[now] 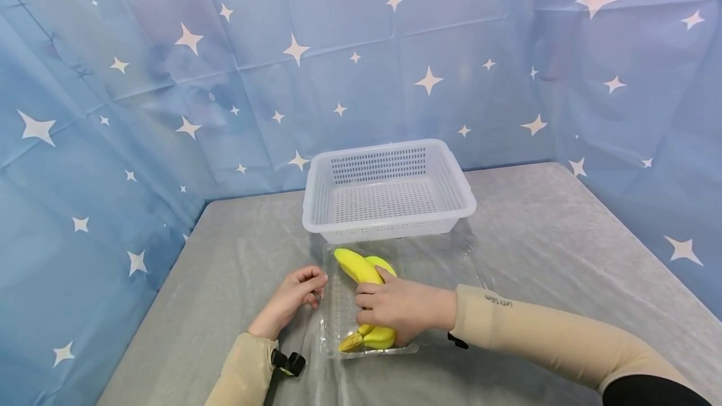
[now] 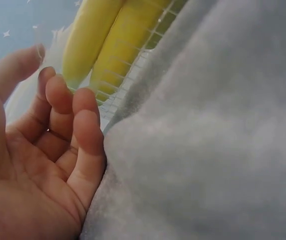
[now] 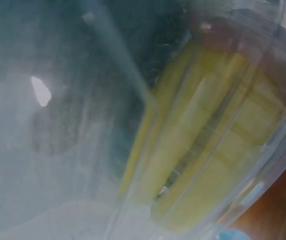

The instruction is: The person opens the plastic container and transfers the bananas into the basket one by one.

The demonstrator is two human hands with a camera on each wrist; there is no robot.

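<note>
A bunch of yellow bananas (image 1: 358, 266) lies in a clear plastic tray (image 1: 338, 306) on the grey table, just in front of a white perforated basket (image 1: 389, 190). My right hand (image 1: 369, 306) lies over the middle of the bunch, fingers curled round it. My left hand (image 1: 314, 285) rests on the table at the tray's left edge, fingers loosely curled and holding nothing. In the left wrist view that hand (image 2: 67, 110) shows a bare palm, with the bananas (image 2: 97, 40) behind the ribbed tray (image 2: 132, 70). The right wrist view shows the bananas (image 3: 208, 145) blurred through clear plastic.
The grey cloth-covered table (image 1: 564, 249) extends to both sides of the basket. Blue star-patterned curtains (image 1: 113, 111) close in the back, left and right. The basket holds nothing that I can see.
</note>
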